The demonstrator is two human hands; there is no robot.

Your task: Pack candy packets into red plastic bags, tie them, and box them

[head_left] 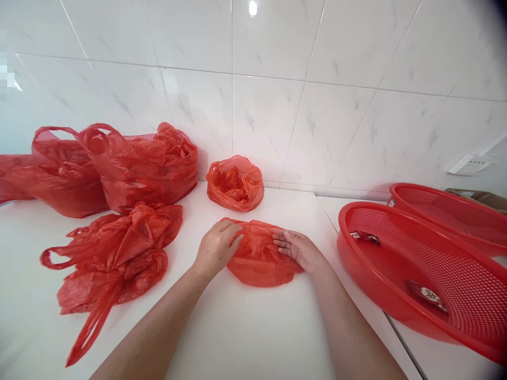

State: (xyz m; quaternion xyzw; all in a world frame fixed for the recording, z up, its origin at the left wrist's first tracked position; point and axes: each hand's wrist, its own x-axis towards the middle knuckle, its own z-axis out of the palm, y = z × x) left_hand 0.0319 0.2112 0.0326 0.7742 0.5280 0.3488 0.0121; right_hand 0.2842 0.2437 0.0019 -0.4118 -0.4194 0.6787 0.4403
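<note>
A red plastic bag (263, 266) sits low on the white table in front of me, its mouth spread wide and facing up. My left hand (217, 245) is at the bag's left side, fingers curled over the rim with the thumb toward the inside. At the right side, my right hand (299, 249) lies against the bag with its fingers stretched out and the palm turned inward. Just behind stands a smaller red bag (235, 198), its rim rolled open and crumpled red plastic inside.
Large full red bags (150, 179) stand along the tiled wall at left. Nearer lies a heap of crumpled red bags (119, 253) with loose handles. At right is a red perforated basket (380, 274) holding small dark packets (428, 295); another red basket (455, 211) is behind it.
</note>
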